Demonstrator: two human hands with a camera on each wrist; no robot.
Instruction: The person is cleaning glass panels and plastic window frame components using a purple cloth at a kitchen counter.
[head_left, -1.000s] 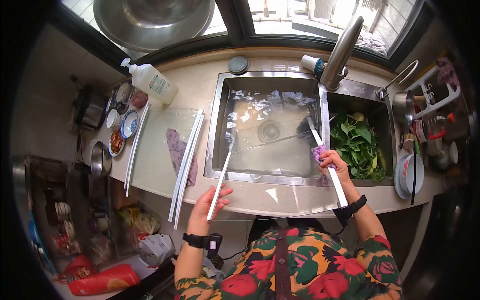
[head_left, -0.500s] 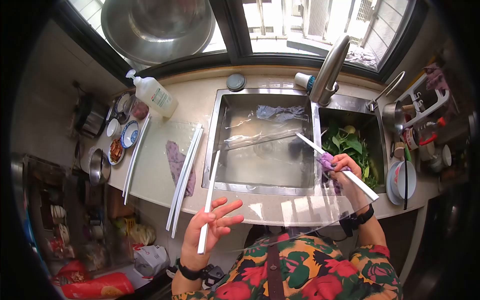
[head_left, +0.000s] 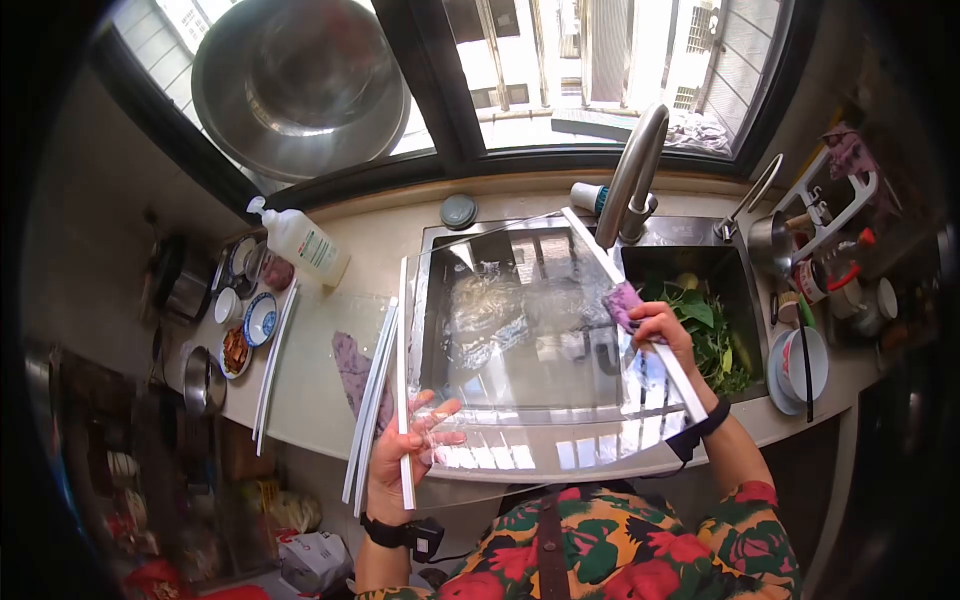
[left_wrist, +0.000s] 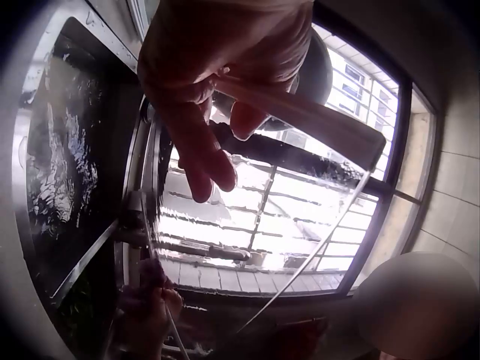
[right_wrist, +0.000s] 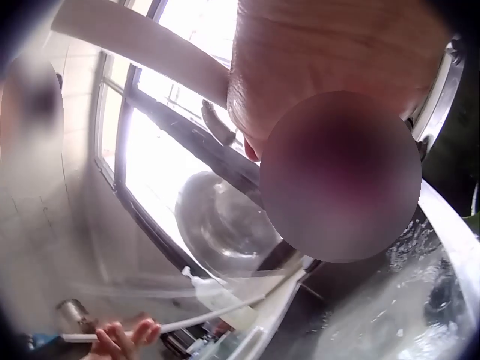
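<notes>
across the middle, from nine o'clock to three, runs a pale worktop (head_left: 385,245). set into it is a two-basin steel sink (head_left: 690,232), with water (right_wrist: 367,326) in the larger basin. over that basin and the worktop's near edge is a clear glass panel (head_left: 520,330) — one white strip (head_left: 403,335) down its left side, another down its right. at nine o'clock a second glass panel (head_left: 315,350), also with white strips, lies on the worktop. by the window (head_left: 430,80), toward eleven o'clock, shows a big round steel bowl (head_left: 300,90). leafy greens (head_left: 715,330) lie in the smaller basin at three o'clock, and a curved tap (head_left: 636,170) rises at one. a pump bottle (head_left: 303,243) stands toward ten. between seven and eight, the left hand (head_left: 405,455) holds the clear panel's left strip across the palm, fingers spread and visible through the glass. at three, the right hand (head_left: 668,335) has its fingers curled round the right strip and a bunched purple cloth (head_left: 620,303). another purplish cloth (head_left: 352,370) is by the second panel's right side — over or under, hard to tell. at eleven, a round grey lid (head_left: 459,211) sits just behind the sink.
</notes>
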